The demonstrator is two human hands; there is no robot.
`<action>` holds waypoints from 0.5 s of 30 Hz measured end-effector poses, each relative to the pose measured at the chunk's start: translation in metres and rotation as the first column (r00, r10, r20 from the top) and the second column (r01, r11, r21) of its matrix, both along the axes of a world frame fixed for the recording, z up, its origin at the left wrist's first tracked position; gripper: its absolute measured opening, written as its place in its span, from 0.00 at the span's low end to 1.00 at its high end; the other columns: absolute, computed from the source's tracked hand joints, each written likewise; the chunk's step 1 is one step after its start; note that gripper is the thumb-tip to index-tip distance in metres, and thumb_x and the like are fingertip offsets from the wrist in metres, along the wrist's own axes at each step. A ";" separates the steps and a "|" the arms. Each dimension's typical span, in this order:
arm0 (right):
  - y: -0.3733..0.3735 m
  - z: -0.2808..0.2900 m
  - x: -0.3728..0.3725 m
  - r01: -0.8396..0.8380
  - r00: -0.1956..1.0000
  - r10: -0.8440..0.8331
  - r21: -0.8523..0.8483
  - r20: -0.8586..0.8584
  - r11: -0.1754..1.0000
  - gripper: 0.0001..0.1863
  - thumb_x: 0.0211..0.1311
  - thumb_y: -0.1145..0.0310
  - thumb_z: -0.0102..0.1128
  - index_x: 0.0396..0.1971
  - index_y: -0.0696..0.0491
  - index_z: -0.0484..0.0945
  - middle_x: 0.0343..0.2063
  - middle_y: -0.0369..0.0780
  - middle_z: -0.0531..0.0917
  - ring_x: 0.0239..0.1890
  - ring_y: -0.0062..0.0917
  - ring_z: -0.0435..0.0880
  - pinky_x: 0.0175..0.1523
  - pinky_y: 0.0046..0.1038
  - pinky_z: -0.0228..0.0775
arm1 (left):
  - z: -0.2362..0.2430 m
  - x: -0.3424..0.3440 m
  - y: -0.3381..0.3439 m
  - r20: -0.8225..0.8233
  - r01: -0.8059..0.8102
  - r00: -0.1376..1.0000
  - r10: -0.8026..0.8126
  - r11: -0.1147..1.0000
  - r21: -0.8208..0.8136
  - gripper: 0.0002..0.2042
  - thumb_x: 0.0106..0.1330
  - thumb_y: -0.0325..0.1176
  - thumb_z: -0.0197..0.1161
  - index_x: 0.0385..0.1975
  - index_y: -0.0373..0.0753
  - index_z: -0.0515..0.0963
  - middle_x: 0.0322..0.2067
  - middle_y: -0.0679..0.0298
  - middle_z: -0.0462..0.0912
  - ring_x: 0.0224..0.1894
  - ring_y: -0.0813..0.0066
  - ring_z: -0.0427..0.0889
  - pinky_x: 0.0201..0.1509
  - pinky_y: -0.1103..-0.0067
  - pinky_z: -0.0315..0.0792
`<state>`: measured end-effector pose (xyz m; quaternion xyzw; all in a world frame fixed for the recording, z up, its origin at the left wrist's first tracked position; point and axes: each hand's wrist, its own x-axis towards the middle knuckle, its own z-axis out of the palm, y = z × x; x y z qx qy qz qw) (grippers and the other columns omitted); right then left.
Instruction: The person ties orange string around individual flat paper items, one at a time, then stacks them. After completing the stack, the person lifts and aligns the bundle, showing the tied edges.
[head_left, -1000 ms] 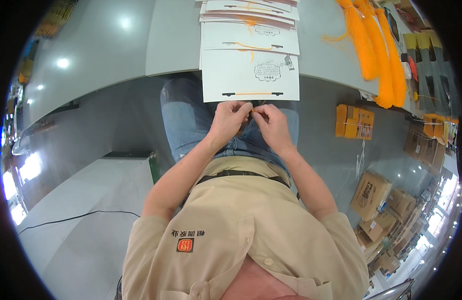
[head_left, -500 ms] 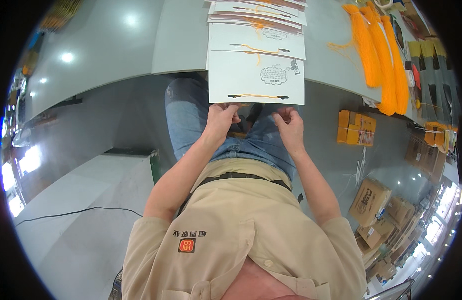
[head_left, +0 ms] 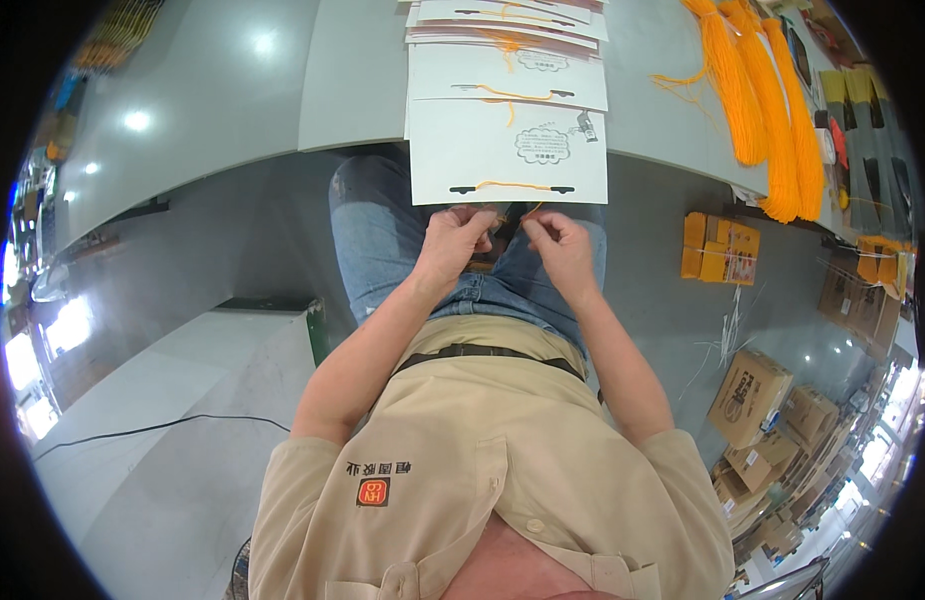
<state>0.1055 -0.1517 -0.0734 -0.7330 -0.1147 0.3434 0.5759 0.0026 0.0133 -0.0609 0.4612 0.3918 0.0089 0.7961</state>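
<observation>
A white printed card point(head_left: 462, 145) overhangs the table's near edge, with an orange cord point(head_left: 512, 185) running between two dark slots along its near side. Just below that edge, my left hand point(head_left: 454, 242) is closed in a pinch, with a bit of orange cord at its fingertips. Opposite it, my right hand point(head_left: 564, 252) pinches a thin orange cord end point(head_left: 533, 209) between thumb and finger. The cord's path under the card is hidden. Behind the front card lie several overlapping white cards point(head_left: 462, 72), also with orange cords.
Orange cord bundles point(head_left: 737, 90) lie on the grey table point(head_left: 357, 85) at the right. Yellow boxes point(head_left: 719, 248) sit on the floor to the right, with brown cartons point(head_left: 748, 397) nearer me. A white surface point(head_left: 172, 400) with a black cable stands at left.
My right hand has moved left toward my left hand and now pinches an orange cord end. My left hand has shifted slightly right.
</observation>
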 end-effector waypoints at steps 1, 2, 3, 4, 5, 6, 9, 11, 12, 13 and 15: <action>-0.004 0.001 -0.003 -0.043 0.999 0.044 -0.031 0.014 0.999 0.07 0.68 0.70 0.64 0.36 0.59 0.84 0.27 0.32 0.83 0.29 0.13 0.77 0.36 0.19 0.72 | -0.002 -0.001 0.000 0.002 0.000 1.000 0.000 1.000 -0.002 0.10 0.69 0.34 0.67 0.34 0.32 0.81 0.26 0.67 0.79 0.25 0.84 0.75 0.31 0.84 0.73; -0.007 0.002 -0.008 -0.066 0.997 0.065 0.017 0.037 0.998 0.07 0.68 0.70 0.65 0.38 0.58 0.83 0.29 0.32 0.83 0.28 0.13 0.77 0.35 0.19 0.73 | -0.004 -0.003 0.001 -0.019 0.013 1.000 -0.013 1.000 -0.002 0.10 0.69 0.34 0.67 0.34 0.32 0.81 0.25 0.67 0.79 0.25 0.84 0.75 0.31 0.83 0.72; -0.009 0.004 -0.010 -0.017 1.000 0.016 0.026 0.017 1.000 0.07 0.68 0.69 0.65 0.39 0.58 0.82 0.30 0.33 0.83 0.29 0.13 0.78 0.35 0.20 0.74 | -0.006 -0.005 0.001 -0.023 0.021 1.000 -0.021 1.000 -0.001 0.10 0.69 0.35 0.67 0.33 0.32 0.81 0.25 0.68 0.79 0.25 0.84 0.75 0.31 0.83 0.72; -0.010 0.007 -0.012 0.041 0.999 -0.041 0.037 0.000 0.999 0.08 0.68 0.69 0.65 0.40 0.59 0.81 0.31 0.34 0.83 0.30 0.14 0.79 0.36 0.20 0.75 | -0.007 -0.007 0.001 -0.034 0.033 0.999 -0.033 0.999 -0.005 0.10 0.68 0.35 0.67 0.33 0.32 0.81 0.24 0.68 0.79 0.25 0.84 0.75 0.31 0.83 0.72; -0.009 0.009 -0.013 0.090 0.994 -0.092 -0.028 -0.059 0.996 0.09 0.68 0.69 0.64 0.41 0.59 0.81 0.32 0.35 0.83 0.31 0.15 0.80 0.36 0.21 0.76 | -0.008 -0.008 0.000 -0.040 0.049 0.998 -0.049 0.999 0.001 0.10 0.68 0.34 0.67 0.33 0.32 0.81 0.24 0.68 0.79 0.25 0.83 0.75 0.31 0.83 0.72; -0.008 0.012 -0.011 0.208 0.976 -0.213 -0.090 -0.049 0.974 0.10 0.68 0.70 0.65 0.43 0.59 0.79 0.32 0.35 0.82 0.32 0.15 0.80 0.36 0.21 0.76 | -0.008 -0.010 -0.001 -0.052 0.073 0.996 -0.073 0.997 0.003 0.11 0.68 0.34 0.67 0.33 0.31 0.81 0.24 0.68 0.79 0.25 0.83 0.75 0.32 0.83 0.72; 0.003 0.015 0.002 0.336 0.921 -0.360 0.162 0.149 0.928 0.11 0.67 0.70 0.65 0.45 0.60 0.78 0.35 0.36 0.83 0.35 0.15 0.80 0.38 0.21 0.76 | -0.008 -0.012 -0.005 -0.062 0.111 0.992 -0.110 0.994 0.016 0.10 0.68 0.34 0.67 0.33 0.31 0.80 0.24 0.68 0.79 0.26 0.82 0.75 0.32 0.82 0.72; 0.012 0.015 0.009 0.250 0.958 -0.272 0.201 0.090 0.947 0.11 0.69 0.69 0.64 0.45 0.60 0.79 0.37 0.36 0.84 0.34 0.15 0.80 0.38 0.21 0.76 | -0.007 -0.011 -0.006 -0.058 0.150 0.987 -0.149 0.989 0.016 0.10 0.69 0.34 0.66 0.34 0.31 0.80 0.23 0.67 0.79 0.26 0.82 0.76 0.32 0.82 0.73; 0.015 0.015 0.009 0.225 0.970 -0.234 0.123 0.065 0.967 0.10 0.69 0.69 0.64 0.43 0.60 0.80 0.35 0.35 0.85 0.33 0.14 0.79 0.38 0.21 0.75 | -0.008 -0.012 -0.005 -0.054 0.169 0.984 -0.168 0.986 0.012 0.10 0.69 0.34 0.66 0.34 0.31 0.80 0.24 0.67 0.79 0.26 0.82 0.76 0.32 0.82 0.72; 0.016 0.015 0.008 0.140 0.988 -0.147 0.119 0.051 0.983 0.09 0.69 0.69 0.64 0.41 0.59 0.81 0.33 0.34 0.85 0.31 0.14 0.79 0.37 0.21 0.75 | -0.009 -0.012 -0.004 -0.049 0.180 0.983 -0.179 0.984 0.011 0.10 0.69 0.33 0.66 0.35 0.31 0.79 0.24 0.67 0.79 0.26 0.82 0.76 0.32 0.82 0.72; 0.015 0.018 -0.005 0.026 0.993 -0.031 0.041 0.112 0.999 0.08 0.69 0.69 0.64 0.37 0.58 0.82 0.28 0.33 0.83 0.28 0.12 0.77 0.34 0.19 0.72 | -0.012 -0.014 -0.003 -0.061 0.189 0.980 -0.188 0.982 0.009 0.10 0.69 0.33 0.65 0.36 0.30 0.79 0.24 0.67 0.79 0.26 0.81 0.76 0.32 0.82 0.72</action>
